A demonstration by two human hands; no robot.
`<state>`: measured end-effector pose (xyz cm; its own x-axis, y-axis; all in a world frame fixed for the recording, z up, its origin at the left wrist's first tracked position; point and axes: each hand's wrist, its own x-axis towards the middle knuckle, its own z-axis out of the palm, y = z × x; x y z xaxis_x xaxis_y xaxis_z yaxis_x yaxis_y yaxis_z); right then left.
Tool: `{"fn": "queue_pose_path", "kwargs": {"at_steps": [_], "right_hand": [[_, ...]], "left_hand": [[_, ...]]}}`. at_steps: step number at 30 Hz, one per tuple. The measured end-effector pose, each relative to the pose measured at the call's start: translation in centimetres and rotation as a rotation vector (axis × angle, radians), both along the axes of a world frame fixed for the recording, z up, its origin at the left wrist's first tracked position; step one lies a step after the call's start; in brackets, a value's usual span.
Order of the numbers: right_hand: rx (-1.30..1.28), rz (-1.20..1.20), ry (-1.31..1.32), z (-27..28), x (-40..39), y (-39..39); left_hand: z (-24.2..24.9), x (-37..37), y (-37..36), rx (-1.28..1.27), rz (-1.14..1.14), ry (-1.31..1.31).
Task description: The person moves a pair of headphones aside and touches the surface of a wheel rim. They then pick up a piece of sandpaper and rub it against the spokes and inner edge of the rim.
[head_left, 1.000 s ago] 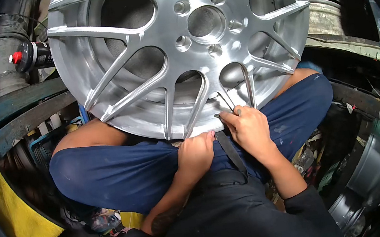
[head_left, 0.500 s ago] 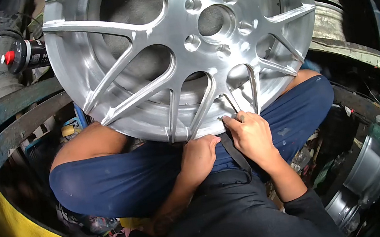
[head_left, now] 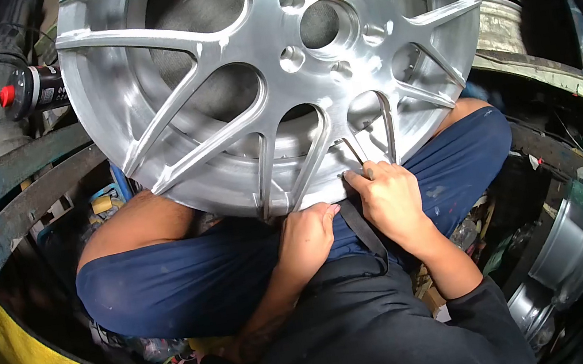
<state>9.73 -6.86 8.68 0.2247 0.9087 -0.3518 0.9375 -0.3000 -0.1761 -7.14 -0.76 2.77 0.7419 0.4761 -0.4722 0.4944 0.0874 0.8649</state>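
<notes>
A large bare-metal alloy wheel (head_left: pixel 299 126) with many spokes leans across my lap, its hub holes towards the top. My left hand (head_left: pixel 307 235) is closed at the wheel's lower edge, thumb along the top and the other fingers tucked out of sight. Just to its right, my right hand (head_left: pixel 390 195) is closed against the lower rim at the foot of a spoke. A thin dark line runs up from its fingers beside that spoke; what they pinch is too small to tell. A dark strap (head_left: pixel 363 230) runs between my hands towards my waist.
A black bottle with a red cap (head_left: pixel 5 96) lies at the upper left. A yellow cloth (head_left: pixel 27 357) hangs at the lower left. Stacked wheels (head_left: pixel 499 22) stand at upper right, and another silver rim (head_left: pixel 565 249) sits lower right among clutter. Worn bars (head_left: pixel 28 198) flank my legs.
The wheel appears slightly further up and left in view. My right hand has shifted a little up and right along the spoke's foot; my left hand stays at the rim edge.
</notes>
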Motion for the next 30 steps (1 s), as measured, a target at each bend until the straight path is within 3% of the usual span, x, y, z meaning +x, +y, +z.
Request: {"fn": "queue_pose_path", "kwargs": {"at_steps": [11, 15, 18, 26, 30], "right_hand": [[0.067, 0.037, 0.052, -0.8, -0.2, -0.2], [-0.027, 0.024, -0.004, 0.0, 0.7, -0.3], [0.08, 0.006, 0.104, -0.8, -0.5, -0.1], [0.037, -0.037, 0.133, -0.6, -0.2, -0.3], [-0.037, -0.183, 0.137, 0.5, 0.6, 0.0]], "left_hand": [[0.6, 0.4, 0.2, 0.014, -0.002, 0.02], [0.1, 0.2, 0.1, 0.048, 0.001, 0.005], [0.0, 0.4, -0.1, 0.061, -0.036, 0.038], [-0.6, 0.4, -0.6, 0.085, -0.072, 0.08], [-0.6, 0.3, -0.6, 0.062, -0.056, 0.101]]}}
